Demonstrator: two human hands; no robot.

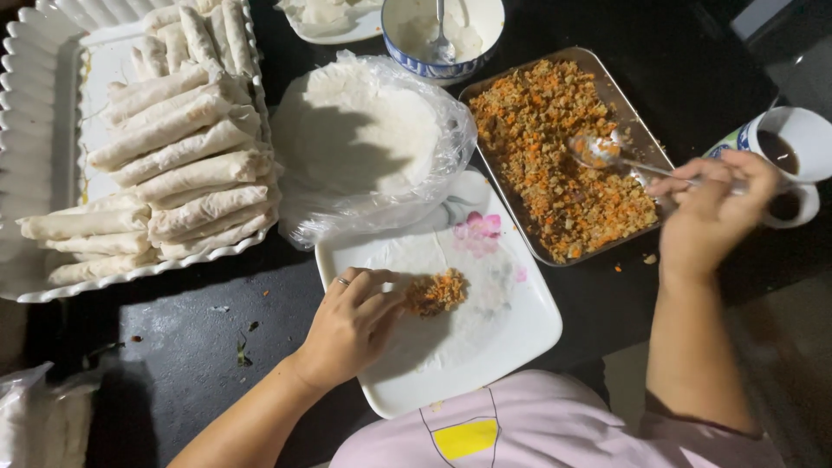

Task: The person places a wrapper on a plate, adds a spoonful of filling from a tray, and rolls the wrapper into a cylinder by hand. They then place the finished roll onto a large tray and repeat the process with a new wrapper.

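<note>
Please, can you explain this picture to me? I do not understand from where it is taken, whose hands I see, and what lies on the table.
The single picture comes from a camera worn on a person's head, looking down at a dark table. Both bare hands are that person's. The left hand touches a small heap of orange filling on a thin wrapper on a white square plate. The right hand holds a spoon over a metal tray of filling. Beside them lie a bag of round wrappers, a white dish of finished rolls, a blue-rimmed bowl and a cup.
</note>
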